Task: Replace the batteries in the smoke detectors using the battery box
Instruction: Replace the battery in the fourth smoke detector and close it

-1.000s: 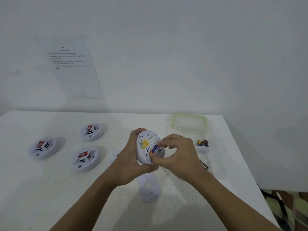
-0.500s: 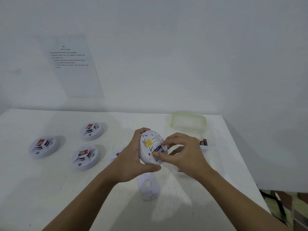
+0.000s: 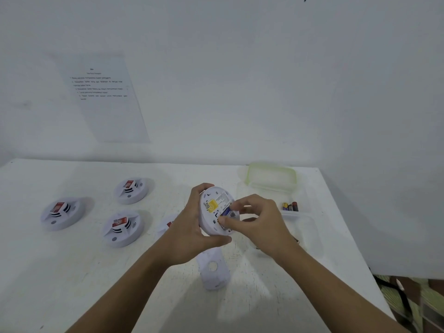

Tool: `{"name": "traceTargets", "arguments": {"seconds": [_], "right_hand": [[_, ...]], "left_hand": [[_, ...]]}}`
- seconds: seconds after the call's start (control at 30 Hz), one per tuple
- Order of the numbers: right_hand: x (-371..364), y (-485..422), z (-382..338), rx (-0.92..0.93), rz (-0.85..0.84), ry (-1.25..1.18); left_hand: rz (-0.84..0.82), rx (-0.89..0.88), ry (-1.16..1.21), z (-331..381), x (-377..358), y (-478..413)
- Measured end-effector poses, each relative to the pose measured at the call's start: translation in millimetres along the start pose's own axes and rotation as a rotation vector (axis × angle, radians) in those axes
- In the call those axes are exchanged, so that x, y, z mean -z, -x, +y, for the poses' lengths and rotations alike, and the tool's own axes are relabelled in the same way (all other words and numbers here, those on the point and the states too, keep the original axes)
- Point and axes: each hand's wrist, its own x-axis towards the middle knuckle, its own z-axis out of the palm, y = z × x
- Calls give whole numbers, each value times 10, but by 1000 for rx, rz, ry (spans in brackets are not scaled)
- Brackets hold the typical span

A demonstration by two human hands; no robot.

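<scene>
Text on the wall sheet [image 3: 105,104] and the smoke detector's [image 3: 208,223] yellow label [image 3: 212,205] is too blurred to read.

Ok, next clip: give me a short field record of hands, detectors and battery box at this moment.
left hand: grips held detector, its back facing the camera
right hand: pinches blue battery at the detector's compartment
table detectors: three in plain view at left, face up
white plate: on table below the hands
battery box: open, batteries inside, right of hands
</scene>
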Motion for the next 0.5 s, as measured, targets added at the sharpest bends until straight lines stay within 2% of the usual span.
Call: {"name": "traceTargets", "arguments": {"seconds": [0.3, 0.5], "right_hand": [[-53, 13, -12, -78, -21, -28], [-55, -1, 5, -54, -16, 2]], "left_hand": [[-18, 2, 31, 15, -8, 44], [1, -6, 17, 26, -36, 35]]}}
